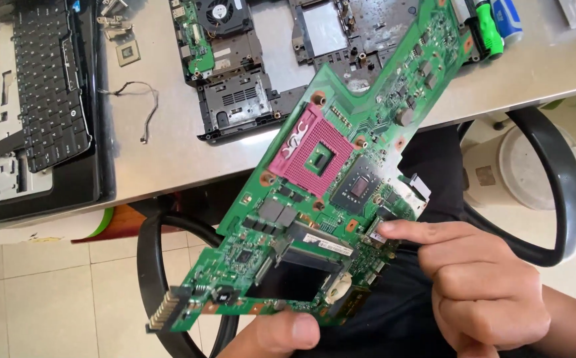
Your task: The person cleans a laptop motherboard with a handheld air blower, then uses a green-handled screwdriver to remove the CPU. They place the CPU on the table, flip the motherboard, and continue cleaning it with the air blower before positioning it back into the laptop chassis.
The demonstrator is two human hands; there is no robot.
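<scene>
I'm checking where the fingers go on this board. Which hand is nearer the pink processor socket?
Right. The right hand points its index finger at the green motherboard just below-right of the pink socket; the left hand grips the board's bottom edge, farther away.

A grey table (168,152) carries a black keyboard (49,86) on a laptop lid, a loose chip (127,52), a thin wire (143,106), an open laptop chassis (248,73) with fan, and a green-handled screwdriver (488,26). Black chair armrests (559,185) flank a tiled floor (49,298).
</scene>
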